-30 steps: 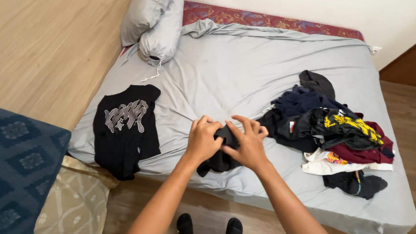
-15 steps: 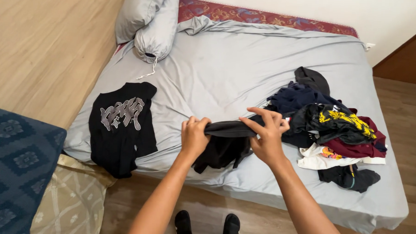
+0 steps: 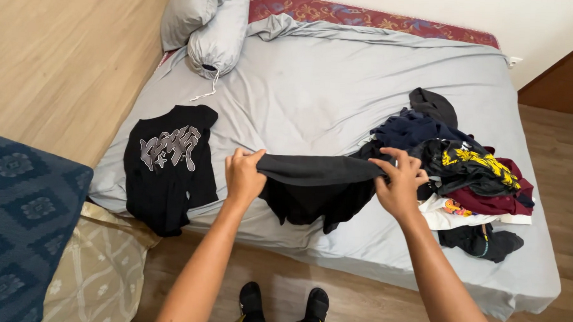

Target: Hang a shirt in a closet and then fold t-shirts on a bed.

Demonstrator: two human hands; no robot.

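Bare left forearm (image 3: pixel 202 259) and bare right forearm (image 3: pixel 438 274), no sleeves, watch or rings in view. Left hand (image 3: pixel 243 176) and right hand (image 3: pixel 398 187) ungloved. Below, two black shoes (image 3: pixel 284 304) with rounded toes.

I have my left hand (image 3: pixel 243 176) and right hand (image 3: pixel 399 184) gripping a black garment (image 3: pixel 317 187) by its upper edge, stretched out between them above the near side of the bed (image 3: pixel 314 98), with the rest of the cloth hanging down onto the grey sheet. To my left a black shirt with a pale print (image 3: pixel 169 163) lies flat near the bed's edge. Just beside my right hand sits a pile of clothes (image 3: pixel 464 173), dark, maroon and white. Grey pillows (image 3: pixel 209 25) rest at the far corner. My feet in black socks (image 3: pixel 284 304) stand on the wooden floor (image 3: pixel 55 51).
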